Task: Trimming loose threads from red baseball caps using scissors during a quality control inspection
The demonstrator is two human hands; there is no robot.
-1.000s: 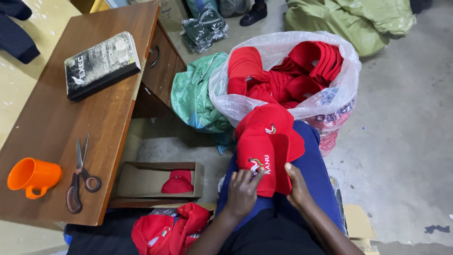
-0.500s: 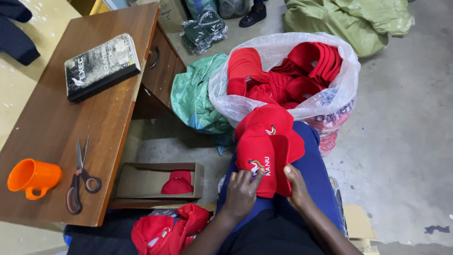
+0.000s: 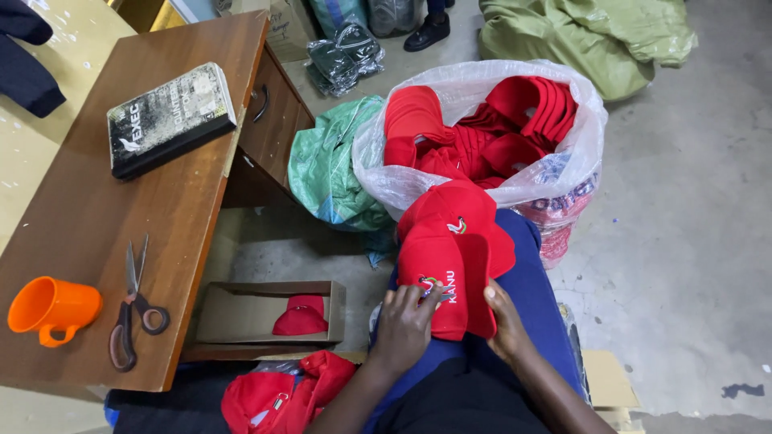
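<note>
Two hands [image 3: 402,329] [image 3: 507,325], two lap caps [image 3: 450,265]

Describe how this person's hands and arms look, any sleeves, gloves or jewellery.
Both the left hand and the right hand are bare: no gloves, and no rings or watch visible. The forearms are uncovered to the frame's bottom edge, so no sleeves show.

Both hands rest on a red cap [image 3: 450,273]: left hand [image 3: 406,325] on its front, right hand [image 3: 507,321] beside its edge.
</note>
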